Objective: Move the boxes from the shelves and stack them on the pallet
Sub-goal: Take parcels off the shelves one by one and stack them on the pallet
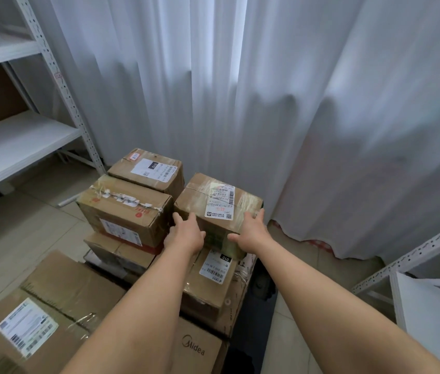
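Nearest us, at the lower left, lies a large flat carton (51, 314) with a white label, and just right of it a box printed "Midea" (200, 349) sits low in the pile. Our two bare forearms reach over these toward the stack. Our left hand (185, 233) lies against the near left side of the taped box (217, 209), fingers fairly straight and spread along its edge, thumb pointing right across the near face. Our right hand (251, 229) presses the near right corner of the same box, fingers extended up along its right edge; neither hand curls round it. This taped box, with a white barcode label on top, rests on a lower box (208, 287) that carries a "010" label. Just to the left stands a box with torn tape (126, 209) across its lid, and behind that another labelled box (147, 168). White shelves (19, 139) stand at the far left, a second rack (413, 255) at the right, and a pale curtain (240, 90) hangs behind everything.
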